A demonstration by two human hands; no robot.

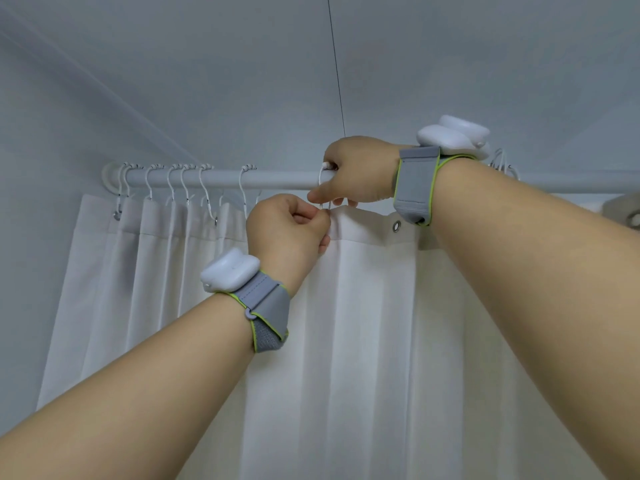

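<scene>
A white shower curtain (pixel 363 306) hangs from a white rod (pixel 277 179) by several white hooks (pixel 206 188). My left hand (pixel 287 233) pinches the curtain's top hem just under the rod. My right hand (pixel 356 171) is at the rod, its fingers pinching a white hook (pixel 322 174) that hangs there right above the hem. A metal eyelet (pixel 397 225) in the hem to the right has no hook in it. The hem between my hands is partly hidden by my fingers. Both wrists wear grey straps with white devices.
Several more hooks (pixel 502 164) sit bunched on the rod behind my right wrist. The rod's end cap (pixel 109 174) meets the wall at the left. A thin dark line (pixel 337 71) runs down the ceiling. A grey object (pixel 623 209) shows at the right edge.
</scene>
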